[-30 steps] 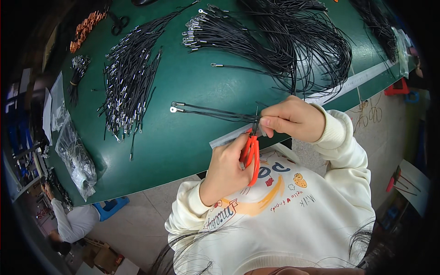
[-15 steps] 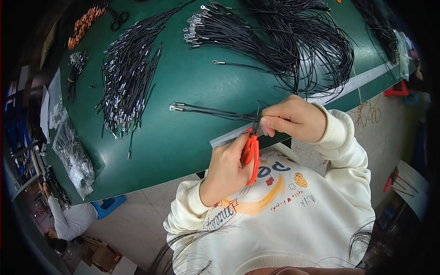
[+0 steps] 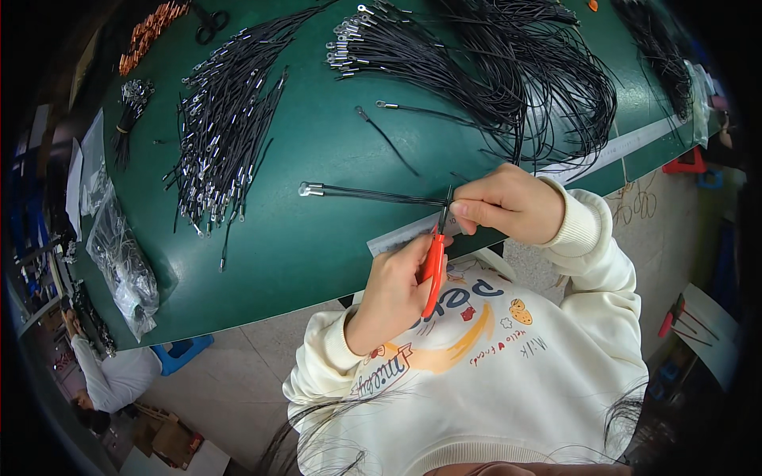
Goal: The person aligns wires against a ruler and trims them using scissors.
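Observation:
My left hand (image 3: 386, 295) is wrapped round red-handled scissors (image 3: 432, 274), whose dark blades point up and away from me. Thumb and fingers of my right hand (image 3: 508, 205) pinch a few thin black wires (image 3: 373, 194) close to the blades. These wires run left over the table to their shiny ring terminals (image 3: 311, 190). The scissor handles are squeezed together, and the blades lie across the wires next to my right fingertips. Beyond them, a short black wire with a terminal (image 3: 387, 141) lies alone.
The green table (image 3: 238, 297) bears a pile of short terminal wires (image 3: 226, 135) and a large bundle of long black wires (image 3: 516, 79). A ruler (image 3: 623, 147), black scissors (image 3: 211, 27), copper-coloured pieces (image 3: 151, 36) and a plastic bag (image 3: 123, 266) lie around. Another person (image 3: 119, 377) sits at left.
The scissor handles have come together. A short wire with a terminal now lies apart on the table, and fewer wires show in my right hand's group.

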